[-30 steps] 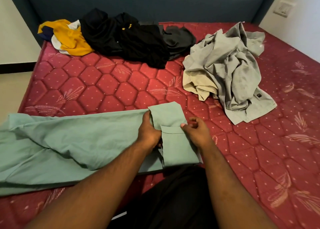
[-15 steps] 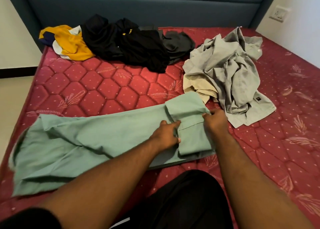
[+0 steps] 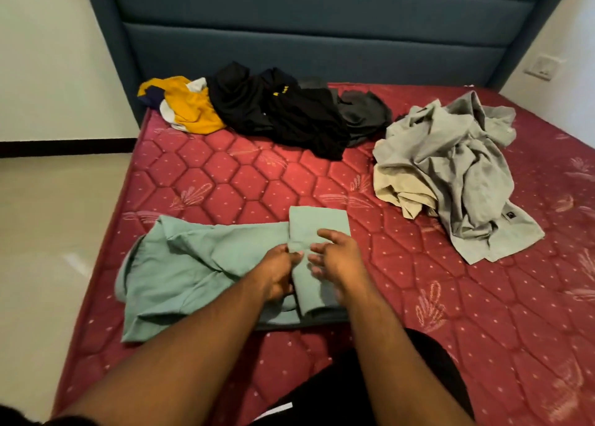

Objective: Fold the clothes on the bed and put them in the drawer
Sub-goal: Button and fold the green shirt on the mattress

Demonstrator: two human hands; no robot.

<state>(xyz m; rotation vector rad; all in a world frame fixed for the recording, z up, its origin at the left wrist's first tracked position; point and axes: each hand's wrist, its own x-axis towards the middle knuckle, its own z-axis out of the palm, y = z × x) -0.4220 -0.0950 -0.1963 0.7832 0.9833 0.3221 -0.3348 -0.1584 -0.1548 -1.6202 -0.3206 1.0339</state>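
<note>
Green trousers, part-folded, near edge of the red mattress.

My left hand pinches the folded strip's left edge; my right hand, which gripped that strip's right side half a second ago, has let go and hovers over it with fingers loosely spread. The unfolded part has bunched in closer to the fold. Grey pile and black pile unmoved.
</note>
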